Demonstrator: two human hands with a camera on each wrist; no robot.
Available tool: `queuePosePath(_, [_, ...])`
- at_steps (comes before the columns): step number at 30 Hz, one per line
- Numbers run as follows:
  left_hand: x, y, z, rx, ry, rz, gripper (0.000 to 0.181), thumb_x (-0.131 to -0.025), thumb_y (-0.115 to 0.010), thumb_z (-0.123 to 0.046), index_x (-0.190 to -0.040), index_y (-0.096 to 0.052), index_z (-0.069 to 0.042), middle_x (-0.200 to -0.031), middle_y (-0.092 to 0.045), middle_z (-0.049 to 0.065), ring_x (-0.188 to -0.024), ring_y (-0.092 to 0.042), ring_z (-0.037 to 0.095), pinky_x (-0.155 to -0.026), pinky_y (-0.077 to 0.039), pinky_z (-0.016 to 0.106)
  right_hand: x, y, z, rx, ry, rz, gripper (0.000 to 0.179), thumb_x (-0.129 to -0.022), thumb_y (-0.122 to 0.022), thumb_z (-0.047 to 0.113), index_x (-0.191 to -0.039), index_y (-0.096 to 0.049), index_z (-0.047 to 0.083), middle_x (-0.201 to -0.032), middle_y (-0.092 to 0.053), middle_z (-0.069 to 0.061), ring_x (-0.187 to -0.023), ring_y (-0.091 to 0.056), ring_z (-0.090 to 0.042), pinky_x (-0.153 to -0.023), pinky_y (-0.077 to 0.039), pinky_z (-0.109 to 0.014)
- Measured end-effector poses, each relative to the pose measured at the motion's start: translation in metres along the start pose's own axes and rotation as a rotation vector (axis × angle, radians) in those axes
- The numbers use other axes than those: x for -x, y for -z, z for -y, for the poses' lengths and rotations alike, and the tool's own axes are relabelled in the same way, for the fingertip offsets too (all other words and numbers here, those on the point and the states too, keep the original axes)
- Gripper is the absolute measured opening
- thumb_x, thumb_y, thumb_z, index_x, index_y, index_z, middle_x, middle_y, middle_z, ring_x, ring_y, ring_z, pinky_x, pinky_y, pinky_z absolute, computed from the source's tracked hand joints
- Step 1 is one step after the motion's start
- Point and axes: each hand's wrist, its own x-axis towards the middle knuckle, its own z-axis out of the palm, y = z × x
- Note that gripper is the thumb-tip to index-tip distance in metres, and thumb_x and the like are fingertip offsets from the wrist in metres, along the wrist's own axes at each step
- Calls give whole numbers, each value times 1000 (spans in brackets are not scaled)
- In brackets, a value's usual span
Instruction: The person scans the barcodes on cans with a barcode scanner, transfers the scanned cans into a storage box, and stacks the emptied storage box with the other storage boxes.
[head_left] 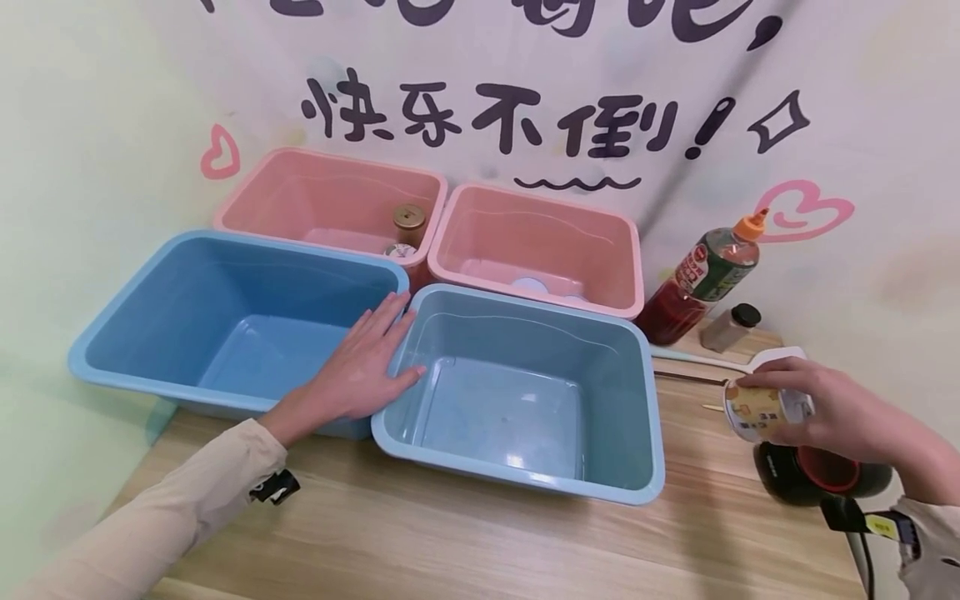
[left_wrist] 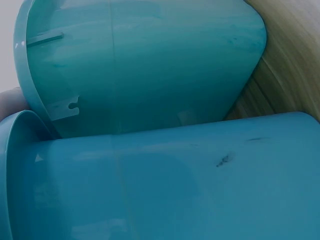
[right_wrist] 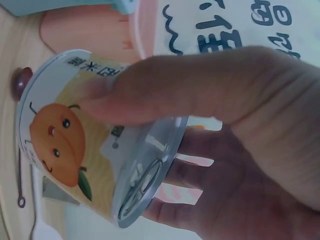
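My right hand (head_left: 847, 408) grips a small can (head_left: 753, 410) above the right side of the table. In the right wrist view the can (right_wrist: 60, 142) is tilted, its yellow and white label shows a smiling orange fruit, and its pull-ring end lies toward the palm. The thumb presses one side, with the fingers behind. My left hand (head_left: 363, 367) lies with straight, spread fingers over the adjoining rims of the left blue bin (head_left: 180, 386) and the right blue bin (head_left: 517, 478). The left wrist view shows mainly the bins' outer walls.
Behind stand two pink bins; the left one (head_left: 300, 196) holds a gold-lidded container (head_left: 409, 218), the right one (head_left: 540, 225) pale blue round things. At right are a red sauce bottle (head_left: 701, 271), a black-capped jar (head_left: 729, 327), a white-headed spatula (head_left: 776, 357) and a black-and-red object (head_left: 783, 475).
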Motion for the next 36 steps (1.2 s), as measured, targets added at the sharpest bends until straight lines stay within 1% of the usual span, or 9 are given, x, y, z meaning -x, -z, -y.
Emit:
queuePosePath(2, [0,0,0,1,1,1,83,-95,-61,-42,-157,-25,0,-169,-9,15,-157,-4,35,-124,-13,58,-4,4,3,-6,-12,6,58,-58,-96,17,-111,-73,14,-113,-65,-8,-90,-49,2,-61,-48,-21])
queuePosePath(7, [-1,-1,-1,3,-2,3,82,-95,-62,-41,-157,-25,0,-169,-10,15,-157,-5,34,-124,-13,58,-17,15,11,-16,-47,38,57,-62,-95,19,-113,-72,11,-115,-66,-14,-90,-58,-19,-62,-49,-21])
queuePosePath(10, [-1,-1,-1,0,-2,4,83,-95,-62,-42,-157,-26,0,-169,-10,15,-157,-5,34,-124,-13,58,-26,21,15,-36,-82,74,57,-66,-93,20,-117,-69,10,-116,-66,-16,-90,-60,-23,-63,-50,-23])
queuePosePath(15, [-1,-1,-1,-3,3,3,83,-95,-62,-42,-157,-26,0,-169,-10,15,-157,-5,35,-124,-13,58,-43,31,23,-101,-150,154,60,-72,-90,26,-124,-65,10,-117,-65,-19,-91,-61,-25,-65,-51,-31])
queuePosePath(21, [0,0,-1,-2,5,3,83,-95,-62,-41,-157,-25,0,-169,-10,15,-157,-5,35,-124,-12,58,-65,40,30,-115,-120,170,57,-72,-90,25,-122,-67,10,-113,-68,-13,-92,-62,-23,-68,-53,-32])
queuePosePath(24, [0,0,-1,-2,6,2,83,-95,-62,-42,-157,-25,-1,-169,-10,15,-157,-5,34,-124,-13,58,-77,43,33,-132,-111,189,59,-73,-89,23,-124,-65,6,-118,-67,-17,-96,-65,-27,-73,-58,-40])
queuePosePath(28, [0,0,-1,-2,7,1,83,-95,-62,-42,-157,-25,-1,-169,-10,15,-157,-5,34,-124,-13,58,-93,46,36,-126,-92,212,61,-72,-90,23,-124,-65,4,-119,-67,-20,-97,-65,-29,-75,-59,-48])
queuePosePath(32, [0,0,-1,1,8,-1,83,-95,-62,-41,-157,-25,0,-169,-10,15,-157,-5,34,-124,-12,58,-107,52,40,-103,-80,226,58,-71,-90,19,-122,-66,5,-117,-66,-19,-96,-63,-29,-75,-59,-46])
queuePosePath(36, [0,0,0,5,10,-2,83,-95,-62,-42,-157,-25,-1,-169,-9,14,-157,-5,34,-124,-12,58,-120,57,44,-110,-60,223,56,-71,-90,16,-121,-66,5,-117,-65,-19,-99,-62,-33,-78,-58,-52])
